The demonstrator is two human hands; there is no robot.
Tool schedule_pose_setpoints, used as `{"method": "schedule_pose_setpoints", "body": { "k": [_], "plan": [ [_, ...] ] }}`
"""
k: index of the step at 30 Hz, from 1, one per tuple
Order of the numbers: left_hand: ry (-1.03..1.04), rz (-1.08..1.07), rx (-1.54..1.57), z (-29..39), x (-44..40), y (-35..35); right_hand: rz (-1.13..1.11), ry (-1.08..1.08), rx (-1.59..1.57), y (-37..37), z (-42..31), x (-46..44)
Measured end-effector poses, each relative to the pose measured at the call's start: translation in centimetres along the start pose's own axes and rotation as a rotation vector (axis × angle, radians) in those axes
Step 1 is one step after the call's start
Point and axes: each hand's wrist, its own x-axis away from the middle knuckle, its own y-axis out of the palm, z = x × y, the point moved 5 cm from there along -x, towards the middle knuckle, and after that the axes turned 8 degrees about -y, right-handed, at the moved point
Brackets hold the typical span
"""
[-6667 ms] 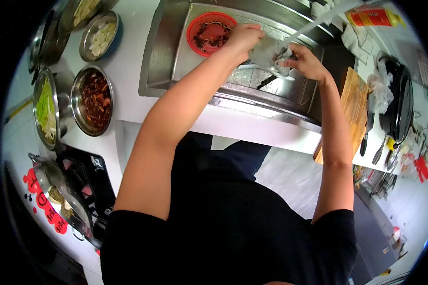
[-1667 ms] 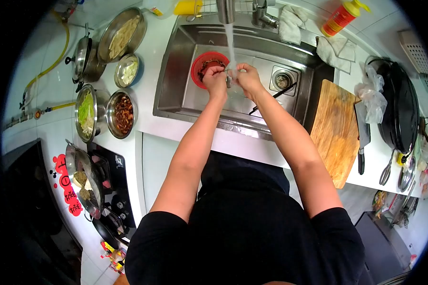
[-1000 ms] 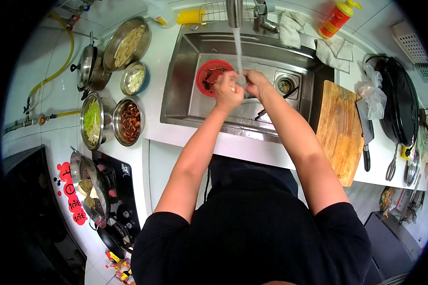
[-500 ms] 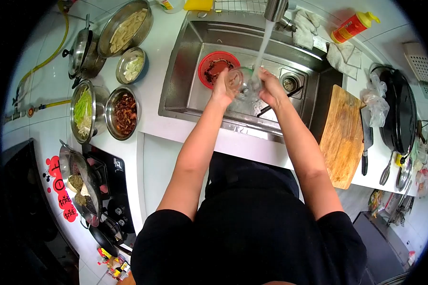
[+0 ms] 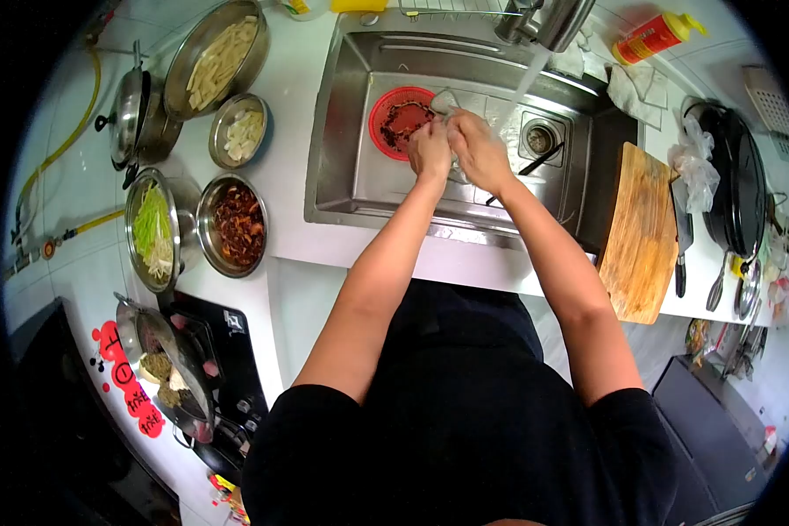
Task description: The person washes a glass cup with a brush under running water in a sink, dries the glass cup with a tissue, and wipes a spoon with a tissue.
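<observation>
Over the sink (image 5: pixel 324 188), my left hand (image 5: pixel 430 151) and my right hand (image 5: pixel 480 149) are closed together around a pale, greyish, cloth-like thing (image 5: pixel 444 102). Part of it pokes out above my fingers; the rest is mostly hidden, so its exact kind is unclear. Behind my left hand stands a red plastic basket (image 5: pixel 380 131) with dark bits in it. Water runs from the faucet (image 5: pixel 566 24) to the right of my hands. Near the drain (image 5: pixel 537 138) lies a black stick-like thing (image 5: pixel 543 159).
To the right are a wooden cutting board (image 5: pixel 637 241), a knife (image 5: pixel 682 232) and a black pan-like appliance (image 5: pixel 735 188). Steel bowls of cut food, one with dark reddish pieces (image 5: pixel 237 226), stand left. Below them is a stove (image 5: pixel 228 359) with a wok (image 5: pixel 188 377).
My hands have come together and moved out of the water stream. Half a second ago they were apart, holding a clear-looking thing under it. The view has shifted slightly.
</observation>
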Motion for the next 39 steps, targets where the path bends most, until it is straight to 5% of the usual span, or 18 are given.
{"method": "schedule_pose_setpoints", "body": {
  "k": [2, 5, 9, 12, 16, 18, 20, 23, 24, 26, 28, 32, 36, 39],
  "plan": [
    [0.113, 0.015, -0.192, 1.5, 0.8, -0.8, -0.074, 0.211, -0.150, 0.2, 1.0, -1.1],
    [0.105, -0.124, 0.068, 0.8, -1.0, -0.6, 0.055, 0.385, -0.688, 1.1, 4.3, -1.4],
    [-0.275, -0.447, 0.559, -0.5, -3.5, 1.0, 0.324, 0.840, -1.070, 2.3, 7.7, 0.5],
    [-0.528, -0.603, 0.744, -4.0, -4.9, 3.5, 0.542, 0.920, -1.084, 0.8, 4.6, 1.2],
    [-0.721, -0.624, 0.826, -3.9, -3.2, 4.7, 0.279, 0.932, -1.112, 0.3, 5.9, 1.9],
    [-0.786, -0.703, 0.872, -3.0, -2.0, 5.1, 0.349, 0.926, -1.354, -0.1, 4.2, 2.6],
    [0.258, -0.945, 0.659, -4.6, -5.6, 7.5, 0.385, 0.867, -1.493, 0.1, 5.4, 3.0],
    [-0.789, -1.342, 0.974, -2.7, -3.2, 6.6, 0.455, 0.819, -1.628, 1.1, 7.2, 3.5],
    [-0.767, -1.597, 1.055, -1.4, -2.3, 5.8, 0.493, 0.796, -1.606, 1.1, 7.0, 3.5],
    [-0.776, -1.509, 0.910, 1.0, 0.0, 4.3, 0.560, 0.798, -1.433, 0.4, 4.6, 3.4],
    [-0.777, -0.829, 0.477, 3.4, 2.7, 1.9, 0.617, 0.757, -1.289, 0.0, 4.8, 3.7],
    [-0.058, -0.735, 0.328, 1.0, 0.9, 3.2, 0.762, 0.661, -1.217, -1.1, 5.1, 3.7],
    [0.788, -0.757, -0.104, 4.3, 3.0, 0.6, 0.694, 0.790, -1.219, -1.6, 5.8, 4.0],
    [0.864, -0.696, -0.393, 5.0, 4.2, 0.9, 0.646, 0.833, -1.273, -1.0, 5.6, 4.1]
  ]
}}
